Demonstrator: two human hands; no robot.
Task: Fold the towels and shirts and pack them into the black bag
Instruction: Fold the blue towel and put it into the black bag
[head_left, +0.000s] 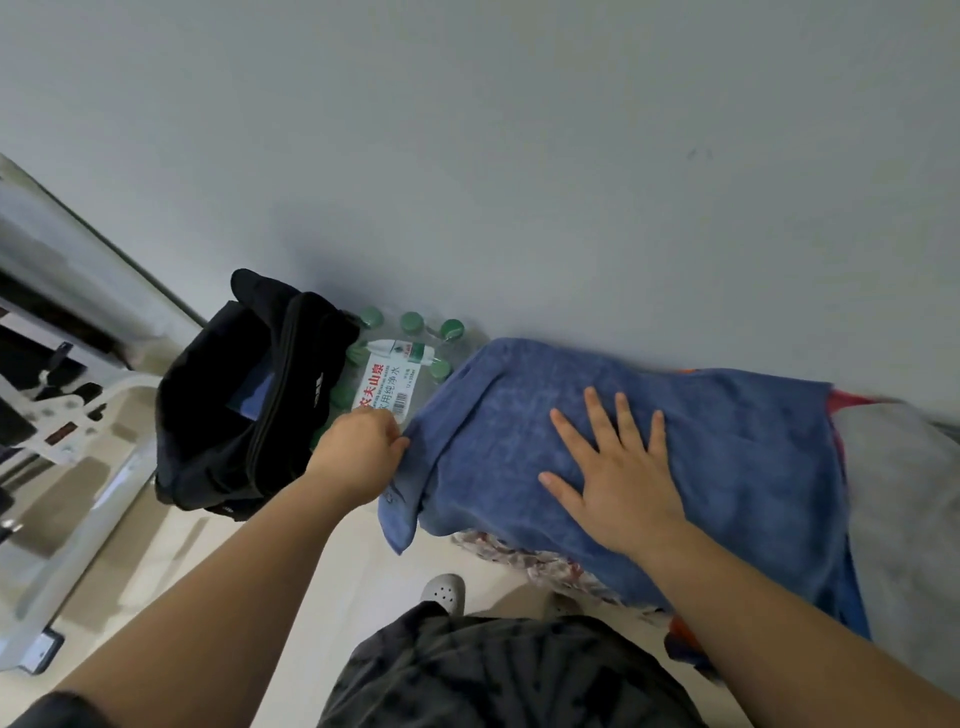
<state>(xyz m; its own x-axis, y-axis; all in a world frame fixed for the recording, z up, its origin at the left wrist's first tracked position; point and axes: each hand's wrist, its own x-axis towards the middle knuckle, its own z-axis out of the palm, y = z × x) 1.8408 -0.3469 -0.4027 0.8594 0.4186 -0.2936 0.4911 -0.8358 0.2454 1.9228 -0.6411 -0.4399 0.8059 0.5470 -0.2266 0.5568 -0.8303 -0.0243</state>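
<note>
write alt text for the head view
A person's right hand presses flat on a blue terry towel while the left hand pinches its edge. An open black fabric bag and a pack of green-capped water bottles sit beside it.

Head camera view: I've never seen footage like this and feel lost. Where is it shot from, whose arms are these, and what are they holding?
There is no machine here. A person wears one wide-angle camera on the head, looking down, so the two bare arms are their own. The left hand pinches the edge of a blue terry towel spread over a pile of other fabrics. The right hand lies flat on it, fingers spread. To the left, a black zippered fabric bag stands open on the pale floor, beside a shrink-wrapped pack of green-capped water bottles. A grey clog shows below.
</note>
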